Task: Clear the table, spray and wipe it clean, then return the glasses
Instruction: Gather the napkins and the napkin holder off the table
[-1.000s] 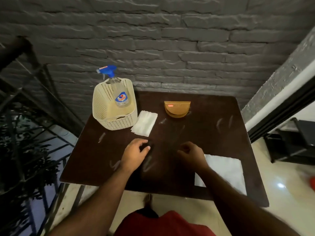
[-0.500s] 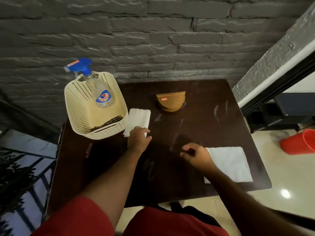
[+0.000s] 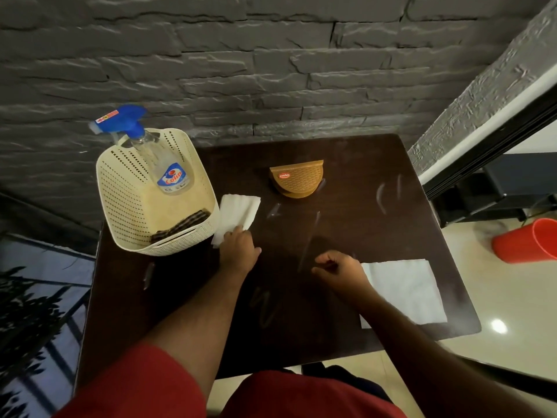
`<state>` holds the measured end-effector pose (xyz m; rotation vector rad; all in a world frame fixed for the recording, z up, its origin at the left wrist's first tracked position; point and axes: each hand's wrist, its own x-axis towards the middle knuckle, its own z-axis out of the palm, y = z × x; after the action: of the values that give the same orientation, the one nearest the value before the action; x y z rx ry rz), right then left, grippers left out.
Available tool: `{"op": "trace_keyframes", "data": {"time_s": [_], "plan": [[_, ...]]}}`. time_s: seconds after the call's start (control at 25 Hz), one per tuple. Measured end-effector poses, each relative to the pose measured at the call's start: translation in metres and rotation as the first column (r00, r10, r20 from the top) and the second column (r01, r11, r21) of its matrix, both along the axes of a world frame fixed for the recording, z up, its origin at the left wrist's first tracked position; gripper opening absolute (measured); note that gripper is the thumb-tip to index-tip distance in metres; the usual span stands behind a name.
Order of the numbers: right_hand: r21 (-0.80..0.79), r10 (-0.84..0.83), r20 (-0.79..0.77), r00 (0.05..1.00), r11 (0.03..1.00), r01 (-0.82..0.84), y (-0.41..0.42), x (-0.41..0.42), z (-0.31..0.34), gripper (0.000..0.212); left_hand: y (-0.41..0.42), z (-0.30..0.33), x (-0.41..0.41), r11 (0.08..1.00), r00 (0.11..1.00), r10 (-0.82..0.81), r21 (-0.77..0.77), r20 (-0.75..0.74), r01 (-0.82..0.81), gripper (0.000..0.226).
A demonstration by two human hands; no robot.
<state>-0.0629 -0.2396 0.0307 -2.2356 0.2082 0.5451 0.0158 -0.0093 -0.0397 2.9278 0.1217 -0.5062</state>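
Observation:
On the dark brown table point(image 3: 346, 224) a folded white napkin point(image 3: 241, 209) lies beside a cream basket point(image 3: 126, 212). My left hand point(image 3: 238, 251) rests its fingertips on the napkin's near end, thumb out to the right. The basket holds a spray bottle point(image 3: 171, 173) with a blue trigger and a dark cloth point(image 3: 180, 224). My right hand point(image 3: 340, 271) hovers loosely curled over the table's middle and holds nothing I can see. Just right of it lies a flat white napkin point(image 3: 404, 291). A brown napkin holder point(image 3: 297, 178) stands at the back. No glasses are in view.
A grey brick wall runs along the table's far edge. A red bucket point(image 3: 527, 242) stands on the tiled floor to the right. Railing and a plant lie off the left edge. Smears mark the tabletop.
My left hand has moved from the table's middle forward and left onto the folded napkin. The right hand has stayed nearly still. The view has tilted further down.

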Motion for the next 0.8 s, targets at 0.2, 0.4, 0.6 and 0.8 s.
{"op": "trace_keyframes", "data": {"time_s": [0.2, 0.4, 0.6, 0.8], "plan": [[0.111, -0.081, -0.017, 0.997, 0.99, 0.083, 0.002, 0.011, -0.003, 0.011, -0.013, 0.01, -0.007, 0.955, 0.988, 0.079, -0.294, 0.136, -0.036, 0.043], [0.297, -0.321, -0.182, 0.929, 0.883, 0.364, 0.004, 0.025, -0.012, 0.005, -0.05, 0.057, -0.022, 0.259, 0.862, 0.252, -0.828, -0.44, -0.498, 0.026], [0.316, -0.353, -0.69, 0.632, 0.638, 0.702, 0.002, 0.031, -0.023, 0.056, -0.051, 0.054, -0.045, -0.235, 0.632, 0.103, -0.636, -0.768, -0.735, 0.032], [0.501, -0.336, -0.581, 0.741, 0.571, 0.651, 0.013, 0.017, -0.033, 0.022, -0.041, 0.03, -0.063, 0.003, 0.641, 0.235, -0.659, -0.731, -0.752, 0.052]]}}
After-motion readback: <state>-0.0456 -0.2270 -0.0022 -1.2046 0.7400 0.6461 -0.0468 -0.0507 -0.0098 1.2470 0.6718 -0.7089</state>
